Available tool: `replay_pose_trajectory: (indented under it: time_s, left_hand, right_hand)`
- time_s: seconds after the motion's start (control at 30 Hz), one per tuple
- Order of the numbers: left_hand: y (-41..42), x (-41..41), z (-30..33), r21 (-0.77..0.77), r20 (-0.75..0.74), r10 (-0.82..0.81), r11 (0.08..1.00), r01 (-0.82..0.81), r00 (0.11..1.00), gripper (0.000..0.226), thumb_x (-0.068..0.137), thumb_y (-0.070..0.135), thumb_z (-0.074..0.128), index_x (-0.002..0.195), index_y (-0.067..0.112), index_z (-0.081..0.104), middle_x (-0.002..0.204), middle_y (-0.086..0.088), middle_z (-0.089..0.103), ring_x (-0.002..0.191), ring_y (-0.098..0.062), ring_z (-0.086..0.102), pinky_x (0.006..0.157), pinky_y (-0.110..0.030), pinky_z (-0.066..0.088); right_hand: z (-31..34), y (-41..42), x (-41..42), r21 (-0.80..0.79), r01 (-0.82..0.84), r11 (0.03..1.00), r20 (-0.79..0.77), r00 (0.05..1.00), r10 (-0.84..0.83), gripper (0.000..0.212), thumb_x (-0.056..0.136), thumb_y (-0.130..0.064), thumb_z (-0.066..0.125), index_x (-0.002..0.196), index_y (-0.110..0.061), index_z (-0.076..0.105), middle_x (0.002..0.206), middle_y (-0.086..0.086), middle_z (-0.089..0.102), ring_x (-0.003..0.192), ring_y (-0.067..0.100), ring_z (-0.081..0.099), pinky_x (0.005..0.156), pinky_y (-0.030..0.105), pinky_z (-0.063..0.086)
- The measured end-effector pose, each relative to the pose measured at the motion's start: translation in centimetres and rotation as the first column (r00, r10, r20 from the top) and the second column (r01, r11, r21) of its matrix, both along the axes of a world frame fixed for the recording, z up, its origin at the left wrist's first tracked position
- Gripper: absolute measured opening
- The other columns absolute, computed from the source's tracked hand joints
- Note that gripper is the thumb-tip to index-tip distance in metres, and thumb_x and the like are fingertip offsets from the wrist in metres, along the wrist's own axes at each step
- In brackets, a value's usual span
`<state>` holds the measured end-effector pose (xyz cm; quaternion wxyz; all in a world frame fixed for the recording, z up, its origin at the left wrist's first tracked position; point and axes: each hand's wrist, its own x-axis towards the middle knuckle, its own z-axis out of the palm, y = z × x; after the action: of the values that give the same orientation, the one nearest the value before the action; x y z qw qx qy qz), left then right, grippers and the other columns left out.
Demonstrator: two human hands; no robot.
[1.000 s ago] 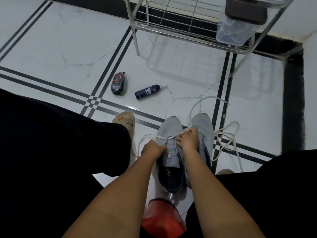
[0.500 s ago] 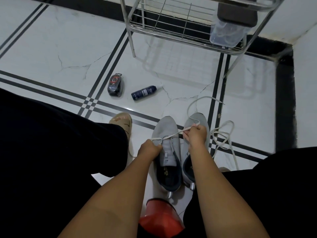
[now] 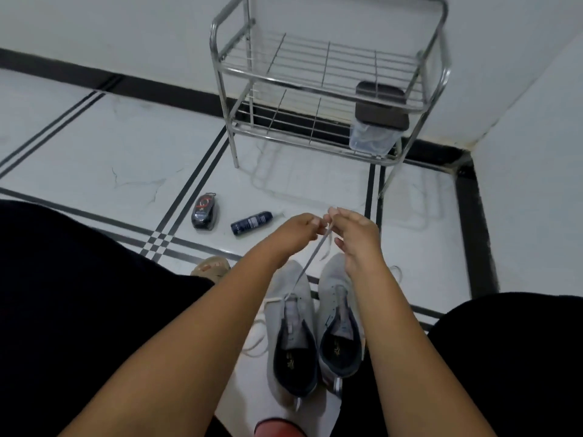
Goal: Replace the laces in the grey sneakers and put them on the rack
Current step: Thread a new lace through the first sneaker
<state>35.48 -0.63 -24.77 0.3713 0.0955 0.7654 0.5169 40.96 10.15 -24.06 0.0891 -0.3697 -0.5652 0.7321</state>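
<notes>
Two grey sneakers stand side by side on the floor between my knees, the left sneaker (image 3: 291, 329) and the right sneaker (image 3: 339, 313), toes pointing away. A white lace (image 3: 310, 258) rises taut from the left sneaker's front eyelets to my hands. My left hand (image 3: 298, 230) and my right hand (image 3: 353, 234) meet above the toes, both pinching the lace ends together. More loose lace lies left of the left sneaker. The metal shoe rack (image 3: 328, 77) stands against the far wall.
A clear box with a dark lid (image 3: 377, 121) sits on the rack's lower shelf at right. A shoe-polish sponge (image 3: 205, 211) and a dark blue spray bottle (image 3: 250, 223) lie on the tiles. A sandalled foot (image 3: 209, 267) is at left, a red object (image 3: 277, 430) below.
Both hands rose from the left sneaker and came together, pulling the lace up taut. The camera tilted up, bringing the whole rack into view.
</notes>
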Motion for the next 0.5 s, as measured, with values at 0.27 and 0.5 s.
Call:
replay_pose_trajectory:
  time_s: [0.27,0.5]
  left_hand:
    - [-2.9,-0.8,2.7,0.006,-0.126,-0.086,0.996,0.088,0.988,0.023,0.098,0.027,0.053,0.088,0.016,0.07,0.074,0.001,0.059,0.075,-0.012,0.057,0.08,-0.024,0.047]
    - [-5.5,-0.4,-1.2,-0.368,-0.226,-0.097,0.93,0.007,0.969,0.023,0.096,0.027,0.053,0.079,0.018,0.065,0.069,0.001,0.059,0.064,-0.012,0.057,0.056,-0.021,0.042]
  right_hand:
    - [6.7,4.4,0.6,-0.074,0.038,0.996,-0.058,0.997,-0.043,0.004,0.088,-0.016,0.068,0.089,-0.017,0.072,0.081,-0.008,0.071,0.082,0.007,0.059,0.07,0.023,0.042]
    - [6.5,5.9,3.3,-0.256,0.142,0.956,-0.13,0.975,-0.18,0.008,0.093,-0.017,0.064,0.1,-0.013,0.067,0.09,0.0,0.071,0.079,0.009,0.062,0.07,0.023,0.048]
